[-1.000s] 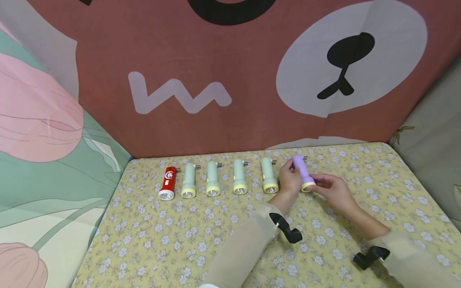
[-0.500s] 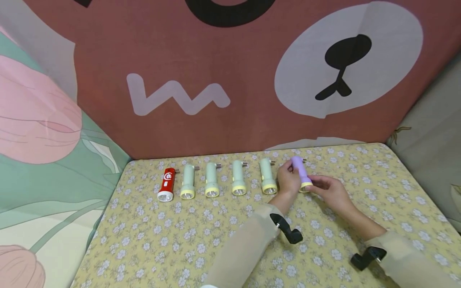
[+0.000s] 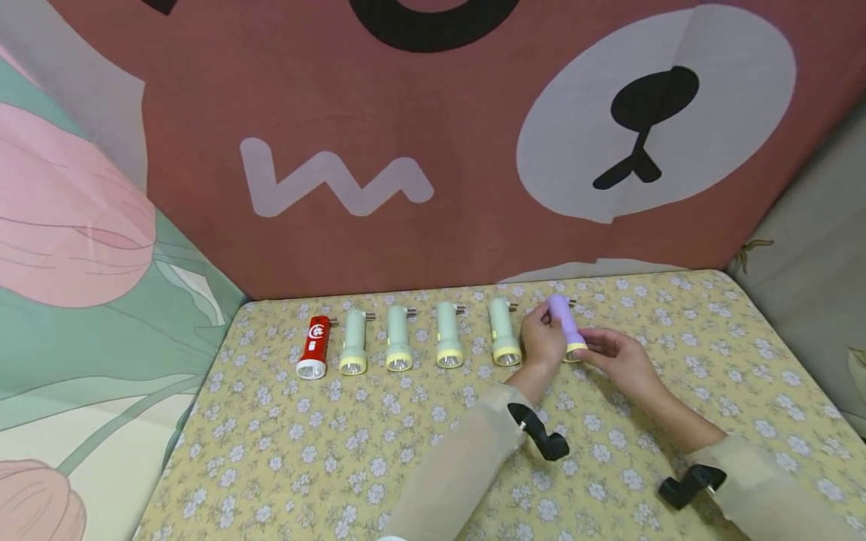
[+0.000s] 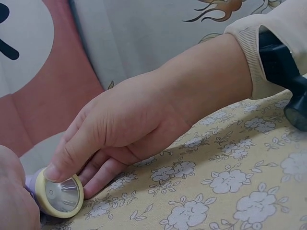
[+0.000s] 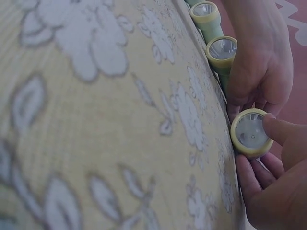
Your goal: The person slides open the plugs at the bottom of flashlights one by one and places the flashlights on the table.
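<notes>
A purple flashlight (image 3: 567, 323) with a yellow rim lies on the cloth at the right end of a row. My left hand (image 3: 543, 344) grips its body near the back end from the left. From the other side my right hand (image 3: 625, 364) pinches its yellow head. In the left wrist view the right thumb (image 4: 56, 168) presses on the lens rim (image 4: 62, 195); part of the left hand (image 4: 14, 191) fills the lower left corner. The right wrist view shows the lens (image 5: 251, 130) facing out, with right fingers (image 5: 254, 177) underneath it.
A red flashlight (image 3: 316, 340) with a white head stands first at the left of the row. Several mint-green flashlights (image 3: 398, 330) lie between it and the purple one, prongs pointing right. A flowered cloth (image 3: 325, 443) covers the table; a printed red curtain (image 3: 440, 248) hangs behind.
The purple flashlight has shifted very slightly in the hands and its head is turned a little toward the left. Both hands otherwise keep their places; the view has moved slightly.
</notes>
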### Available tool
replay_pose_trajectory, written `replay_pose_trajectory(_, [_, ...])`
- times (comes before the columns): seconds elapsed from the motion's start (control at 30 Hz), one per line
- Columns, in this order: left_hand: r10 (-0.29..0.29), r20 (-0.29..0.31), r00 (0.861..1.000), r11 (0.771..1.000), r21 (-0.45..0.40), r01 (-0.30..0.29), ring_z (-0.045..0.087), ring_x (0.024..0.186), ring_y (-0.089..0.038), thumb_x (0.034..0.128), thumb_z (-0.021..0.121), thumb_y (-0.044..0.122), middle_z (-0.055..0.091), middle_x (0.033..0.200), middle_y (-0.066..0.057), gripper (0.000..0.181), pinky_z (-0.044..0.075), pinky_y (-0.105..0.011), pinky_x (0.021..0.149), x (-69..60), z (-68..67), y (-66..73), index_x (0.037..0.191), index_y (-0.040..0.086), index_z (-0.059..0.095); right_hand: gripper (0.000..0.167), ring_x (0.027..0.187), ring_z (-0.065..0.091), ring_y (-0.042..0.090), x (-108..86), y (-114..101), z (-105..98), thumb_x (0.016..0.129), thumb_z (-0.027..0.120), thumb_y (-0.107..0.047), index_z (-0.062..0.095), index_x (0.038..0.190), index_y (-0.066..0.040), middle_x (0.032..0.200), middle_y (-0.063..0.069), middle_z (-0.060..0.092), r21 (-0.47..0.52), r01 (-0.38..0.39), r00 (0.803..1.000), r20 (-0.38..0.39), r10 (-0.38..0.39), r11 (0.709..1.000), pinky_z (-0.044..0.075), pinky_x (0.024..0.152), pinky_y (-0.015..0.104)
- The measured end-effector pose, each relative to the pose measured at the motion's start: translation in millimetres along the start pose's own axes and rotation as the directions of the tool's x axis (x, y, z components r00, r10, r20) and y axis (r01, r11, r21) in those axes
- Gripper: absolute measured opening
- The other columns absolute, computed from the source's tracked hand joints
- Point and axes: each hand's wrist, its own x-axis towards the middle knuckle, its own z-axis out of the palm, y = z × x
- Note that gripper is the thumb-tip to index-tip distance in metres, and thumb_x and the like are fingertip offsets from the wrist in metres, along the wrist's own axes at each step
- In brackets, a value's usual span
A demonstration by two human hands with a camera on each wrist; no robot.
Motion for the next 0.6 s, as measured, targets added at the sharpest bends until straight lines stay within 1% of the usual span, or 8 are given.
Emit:
replay_pose_trajectory(0.13, [-0.014, 0.007, 1.000, 1.000, -0.009, 0.014, 0.067, 0.104, -0.023, 0.0973, 0.060, -0.005, 0.071, 0.109, -0.012, 0.034, 0.056, -0.032, 0.092, 0.7, -0.4, -0.3, 0.131, -0.002, 0.066, 0.051, 0.099, 0.061, -0.005, -0.2, -1.6, 0.6, 0.099, 0.070, -0.024, 0.055, 0.139, 0.006, 0.131, 0.028, 0.062, 0.021, -0.002, 1.000, 0.003, 0.002, 1.000, 0.056, 0.081, 0.018])
replay_pose_trajectory(0.2, [-0.008, 0.007, 1.000, 1.000, -0.013, 0.008, 0.067, 0.104, -0.023, 0.0974, 0.060, -0.005, 0.071, 0.109, -0.013, 0.033, 0.056, -0.032, 0.092, 1.0, -1.0, -1.1, 0.130, -0.003, 0.066, 0.052, 0.099, 0.060, -0.006, -0.2, -1.4, 1.3, 0.099, 0.070, -0.023, 0.054, 0.140, 0.006, 0.131, 0.028, 0.061, 0.020, -0.001, 1.000, 0.000, 0.001, 1.000, 0.055, 0.082, 0.017])
replay_pose_trajectory(0.33, [-0.009, 0.014, 1.000, 1.000, -0.021, 0.009, 0.066, 0.106, -0.024, 0.0984, 0.059, -0.004, 0.070, 0.111, -0.013, 0.034, 0.056, -0.033, 0.093, 0.5, -2.0, -0.4, 0.132, -0.004, 0.064, 0.054, 0.100, 0.058, -0.007, -0.4, -1.0, 1.7, 0.099, 0.071, -0.023, 0.053, 0.141, 0.005, 0.132, 0.027, 0.060, 0.001, 0.007, 1.000, -0.006, -0.007, 1.000, 0.054, 0.082, 0.016])
replay_pose_trajectory(0.43, [-0.024, 0.020, 1.000, 0.999, -0.033, 0.024, 0.065, 0.109, -0.024, 0.0991, 0.060, -0.002, 0.070, 0.115, -0.013, 0.035, 0.055, -0.033, 0.095, -0.4, -2.4, 1.1, 0.134, -0.005, 0.062, 0.055, 0.101, 0.057, -0.007, -0.7, -1.3, 1.6, 0.097, 0.072, -0.022, 0.053, 0.141, 0.005, 0.132, 0.027, 0.060, -0.018, 0.015, 1.000, -0.001, -0.015, 1.000, 0.054, 0.082, 0.016])
replay_pose_trajectory(0.5, [-0.027, 0.020, 0.999, 0.999, -0.043, 0.028, 0.065, 0.109, -0.024, 0.0992, 0.060, -0.001, 0.070, 0.116, -0.014, 0.035, 0.055, -0.033, 0.096, -0.6, -2.5, 1.2, 0.134, -0.006, 0.062, 0.056, 0.104, 0.059, -0.001, -0.7, -1.7, 1.4, 0.097, 0.073, -0.021, 0.052, 0.142, 0.005, 0.132, 0.027, 0.060, -0.027, 0.021, 1.000, 0.007, -0.020, 0.999, 0.054, 0.083, 0.016])
replay_pose_trajectory(0.6, [-0.034, 0.030, 0.999, 0.998, -0.057, 0.035, 0.065, 0.112, -0.024, 0.0999, 0.060, 0.002, 0.069, 0.120, -0.014, 0.036, 0.054, -0.033, 0.097, -1.4, -3.5, 1.5, 0.136, -0.005, 0.060, 0.060, 0.114, 0.061, 0.020, -0.5, -2.8, -0.5, 0.097, 0.073, -0.019, 0.047, 0.145, 0.005, 0.135, 0.028, 0.058, -0.034, 0.030, 0.999, 0.040, -0.029, 0.999, 0.054, 0.083, 0.016])
